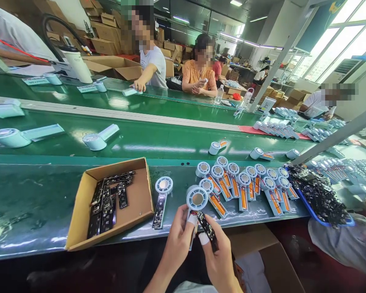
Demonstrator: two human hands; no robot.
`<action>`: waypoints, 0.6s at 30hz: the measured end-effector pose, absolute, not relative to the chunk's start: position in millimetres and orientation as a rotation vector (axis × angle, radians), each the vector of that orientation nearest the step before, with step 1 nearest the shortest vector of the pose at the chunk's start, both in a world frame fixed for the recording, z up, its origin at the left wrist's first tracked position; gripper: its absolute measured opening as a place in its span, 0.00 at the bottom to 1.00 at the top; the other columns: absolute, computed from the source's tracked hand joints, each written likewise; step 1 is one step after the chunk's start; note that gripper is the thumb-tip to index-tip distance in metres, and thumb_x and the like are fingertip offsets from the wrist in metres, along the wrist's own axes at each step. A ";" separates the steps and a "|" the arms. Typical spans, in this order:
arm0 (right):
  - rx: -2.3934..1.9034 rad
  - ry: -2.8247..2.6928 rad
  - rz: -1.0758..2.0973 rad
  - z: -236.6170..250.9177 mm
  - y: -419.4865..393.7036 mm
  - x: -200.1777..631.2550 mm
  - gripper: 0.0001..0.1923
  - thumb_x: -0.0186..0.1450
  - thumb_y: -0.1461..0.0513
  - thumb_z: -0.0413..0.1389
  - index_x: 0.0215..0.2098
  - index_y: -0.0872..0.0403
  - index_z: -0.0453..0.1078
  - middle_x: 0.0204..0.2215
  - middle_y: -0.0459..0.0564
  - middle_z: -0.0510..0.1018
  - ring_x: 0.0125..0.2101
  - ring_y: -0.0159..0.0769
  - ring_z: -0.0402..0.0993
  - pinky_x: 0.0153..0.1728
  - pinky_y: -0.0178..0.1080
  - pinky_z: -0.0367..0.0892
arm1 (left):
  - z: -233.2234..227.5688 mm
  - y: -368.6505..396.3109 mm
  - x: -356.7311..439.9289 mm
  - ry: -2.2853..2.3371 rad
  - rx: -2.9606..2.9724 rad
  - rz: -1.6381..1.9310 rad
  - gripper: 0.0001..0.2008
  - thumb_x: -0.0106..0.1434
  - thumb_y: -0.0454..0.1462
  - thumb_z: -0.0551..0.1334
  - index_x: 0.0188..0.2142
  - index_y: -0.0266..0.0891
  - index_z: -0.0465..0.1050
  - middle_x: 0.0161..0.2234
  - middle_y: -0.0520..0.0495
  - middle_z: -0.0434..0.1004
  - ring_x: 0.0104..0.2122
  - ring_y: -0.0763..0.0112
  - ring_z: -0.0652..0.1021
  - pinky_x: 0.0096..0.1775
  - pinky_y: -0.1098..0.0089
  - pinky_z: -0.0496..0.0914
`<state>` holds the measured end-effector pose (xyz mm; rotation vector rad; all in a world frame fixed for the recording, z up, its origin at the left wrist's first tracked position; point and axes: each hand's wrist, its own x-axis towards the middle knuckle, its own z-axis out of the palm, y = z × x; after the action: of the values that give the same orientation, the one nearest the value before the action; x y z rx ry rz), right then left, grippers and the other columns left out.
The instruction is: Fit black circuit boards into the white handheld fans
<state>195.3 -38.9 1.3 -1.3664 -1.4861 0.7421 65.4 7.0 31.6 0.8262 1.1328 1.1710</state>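
My left hand [178,236] is closed around the handle of a light-blue handheld fan [197,198], its round head upward. Between the thumb and fingers of my right hand [220,248] is a narrow black circuit board [206,226], held close against the fan's handle. Wires show where fan and board meet. White coverings wrap both thumb tips. Just left of my hands lies another fan [164,185] with a black board along its handle. To the right, several fans [243,179] lie grouped, with orange batteries and wires exposed in their handles.
A cardboard box [76,219] of black boards stands left on the bench. At right, a blue tray [350,221] holds a heap of boards beside a co-worker's arm. Beyond runs a green conveyor [158,140] with scattered fans. Several people sit across it.
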 end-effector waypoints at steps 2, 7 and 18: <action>-1.376 -1.547 0.633 -1.2 -42.2 194.5 0.19 0.72 0.59 0.53 0.61 0.46 0.70 0.54 0.56 0.78 0.55 0.51 0.74 0.55 0.52 0.71 | 30.2 8.9 68.0 1.164 0.819 1.189 0.15 0.63 0.47 0.62 0.44 0.43 0.68 0.23 0.59 0.66 0.20 0.75 0.66 0.24 0.74 0.63; -1.301 -1.615 0.419 0.1 -39.4 188.6 0.25 0.74 0.66 0.46 0.67 0.43 0.63 0.39 0.55 0.79 0.36 0.41 0.78 0.35 0.40 0.76 | 32.2 13.1 69.6 1.211 0.822 1.195 0.12 0.62 0.44 0.62 0.43 0.44 0.68 0.23 0.59 0.67 0.20 0.75 0.66 0.25 0.74 0.64; -1.416 -1.846 0.163 9.5 -26.8 176.3 0.31 0.72 0.68 0.45 0.72 0.48 0.54 0.32 0.52 0.76 0.27 0.38 0.75 0.27 0.37 0.72 | 28.1 3.2 81.1 1.313 0.908 1.192 0.23 0.70 0.48 0.53 0.60 0.43 0.56 0.64 0.38 0.63 0.65 0.57 0.63 0.64 0.59 0.57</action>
<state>176.3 -26.8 9.5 -1.4164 -1.8460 0.1629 81.1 3.2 28.1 0.9083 1.3130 1.1915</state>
